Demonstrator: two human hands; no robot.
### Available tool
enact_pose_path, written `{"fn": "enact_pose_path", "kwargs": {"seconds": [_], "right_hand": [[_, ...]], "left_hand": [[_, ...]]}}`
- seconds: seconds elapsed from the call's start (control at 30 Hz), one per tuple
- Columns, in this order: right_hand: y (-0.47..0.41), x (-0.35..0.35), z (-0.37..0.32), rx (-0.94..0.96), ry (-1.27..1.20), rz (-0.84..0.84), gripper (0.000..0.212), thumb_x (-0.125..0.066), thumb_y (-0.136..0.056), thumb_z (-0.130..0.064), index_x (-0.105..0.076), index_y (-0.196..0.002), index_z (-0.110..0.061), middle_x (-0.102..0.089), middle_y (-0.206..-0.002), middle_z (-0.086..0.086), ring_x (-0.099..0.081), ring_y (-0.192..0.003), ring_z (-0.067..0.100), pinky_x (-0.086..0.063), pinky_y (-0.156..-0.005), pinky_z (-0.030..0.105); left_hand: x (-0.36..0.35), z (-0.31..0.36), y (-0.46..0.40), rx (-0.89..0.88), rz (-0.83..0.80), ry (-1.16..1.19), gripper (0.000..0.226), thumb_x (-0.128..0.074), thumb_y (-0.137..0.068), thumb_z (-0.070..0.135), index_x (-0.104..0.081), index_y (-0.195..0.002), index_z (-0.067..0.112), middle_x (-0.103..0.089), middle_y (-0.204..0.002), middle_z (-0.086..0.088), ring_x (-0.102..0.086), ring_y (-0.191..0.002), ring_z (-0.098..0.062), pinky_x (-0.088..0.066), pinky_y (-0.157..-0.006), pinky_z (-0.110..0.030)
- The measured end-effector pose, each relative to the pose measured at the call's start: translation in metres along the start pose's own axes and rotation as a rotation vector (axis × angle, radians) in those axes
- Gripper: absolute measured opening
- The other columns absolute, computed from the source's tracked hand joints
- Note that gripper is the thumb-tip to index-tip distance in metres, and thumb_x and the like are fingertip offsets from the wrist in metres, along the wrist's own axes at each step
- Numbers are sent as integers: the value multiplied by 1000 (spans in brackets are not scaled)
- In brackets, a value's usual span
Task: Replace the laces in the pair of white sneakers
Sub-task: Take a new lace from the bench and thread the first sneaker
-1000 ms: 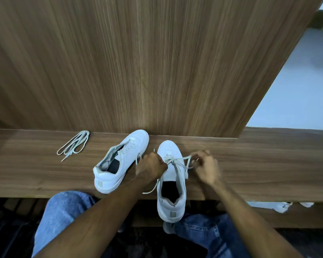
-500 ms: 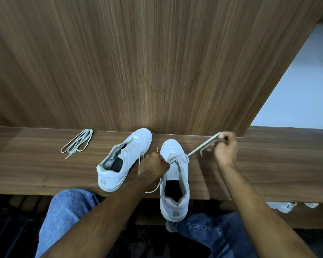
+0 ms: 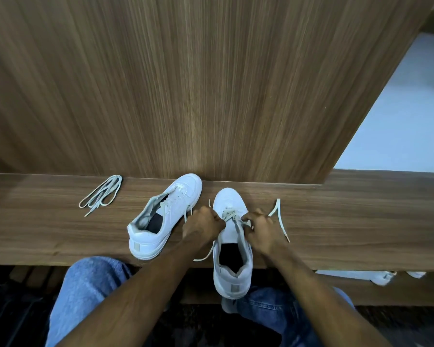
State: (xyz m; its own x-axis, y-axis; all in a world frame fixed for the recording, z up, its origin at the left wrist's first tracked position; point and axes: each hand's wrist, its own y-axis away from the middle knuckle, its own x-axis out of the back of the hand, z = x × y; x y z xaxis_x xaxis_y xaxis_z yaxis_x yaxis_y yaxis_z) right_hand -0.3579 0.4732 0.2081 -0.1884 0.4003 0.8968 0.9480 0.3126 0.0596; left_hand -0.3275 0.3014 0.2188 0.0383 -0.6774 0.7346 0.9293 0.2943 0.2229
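Your hands are close together over the front of the right-hand sneaker (image 3: 232,246), one on each side of its eyelets. Your left hand (image 3: 203,227) is curled tight against the left row of eyelets, and a lace end trails out below it toward the desk (image 3: 361,221) edge; your right hand (image 3: 261,230) pinches the lace (image 3: 229,214) at the right row, its free end looping out to the right of that hand and lying on the desk. Exactly how your left fingers hold the lace is hidden by the knuckles.

Judging by the few crossings near the toe and the bare eyelets above, you are early in lacing this shoe, working the lower rows. The heel hangs over the desk edge toward your lap.

The other sneaker (image 3: 164,216) sits just left of your left hand, angled, apparently without a lace. Farther left, well apart from both hands, a spare lace (image 3: 102,194) lies bundled on the desk.

Next, you likely need to find the loose tip to the right of your right hand, feed it through the next open eyelet, and pull both sides even so neither runs short.
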Motion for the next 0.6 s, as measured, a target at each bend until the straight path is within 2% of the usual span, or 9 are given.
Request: {"fn": "enact_pose_path", "kwargs": {"seconds": [0.2,0.27,0.33,0.4,0.43,0.47,0.53,0.6], "right_hand": [[-5,0,-2,-37,-69,74,20,-50,-90,-14,-68,-91,-22,-51,-108,0,-61,-97,26,-50,-79,37],[-9,9,4,-53,-115,207,22,-51,-89,-12,-70,-92,-22,-52,-109,-2,-59,-96,22,-49,-76,34],[-11,24,7,-76,-173,412,22,-55,-86,-8,-72,-91,-20,-56,-108,-1,-59,-86,19,-45,-70,26],[-19,42,19,-140,-380,627,24,-54,-82,2,-72,-85,-13,-62,-104,10,-57,-70,17,-42,-67,18],[-23,53,25,-205,-521,712,24,-54,-81,1,-71,-83,-15,-65,-101,15,-58,-69,19,-43,-71,18],[-28,61,34,-286,-662,772,22,-56,-79,-5,-70,-79,-22,-67,-98,17,-61,-72,24,-48,-75,24],[-31,69,48,-392,-749,817,12,-59,-78,-16,-67,-76,-25,-70,-92,17,-67,-81,35,-54,-78,40],[-23,68,50,-399,-575,716,17,-58,-82,-9,-71,-90,-18,-69,-100,20,-66,-93,40,-50,-82,41]], "left_hand": [[0,-1,-1,8,-2,0,19,-64,-75,33,-69,-74,15,-69,-81,-5,-67,-81,-25,-50,-69,-31],[1,0,0,12,-2,-4,19,-65,-76,34,-69,-73,15,-70,-83,-5,-67,-82,-25,-50,-69,-31],[1,-1,1,10,2,7,22,-64,-77,32,-61,-64,15,-69,-81,-7,-67,-81,-26,-50,-69,-32],[2,-1,2,9,3,17,24,-64,-77,32,-57,-59,16,-69,-79,-8,-67,-81,-26,-51,-70,-33],[3,-1,3,9,2,16,24,-64,-77,32,-57,-60,17,-68,-78,-7,-67,-81,-25,-51,-70,-32],[3,-1,3,11,2,13,25,-64,-77,33,-57,-60,17,-66,-76,-5,-66,-80,-25,-50,-69,-31],[2,-2,3,11,4,30,27,-64,-79,33,-56,-59,18,-62,-69,-1,-65,-77,-23,-45,-66,-28],[2,-3,1,8,-13,65,33,-64,-81,35,-55,-55,18,-59,-63,1,-63,-70,-19,-43,-63,-26]]}}
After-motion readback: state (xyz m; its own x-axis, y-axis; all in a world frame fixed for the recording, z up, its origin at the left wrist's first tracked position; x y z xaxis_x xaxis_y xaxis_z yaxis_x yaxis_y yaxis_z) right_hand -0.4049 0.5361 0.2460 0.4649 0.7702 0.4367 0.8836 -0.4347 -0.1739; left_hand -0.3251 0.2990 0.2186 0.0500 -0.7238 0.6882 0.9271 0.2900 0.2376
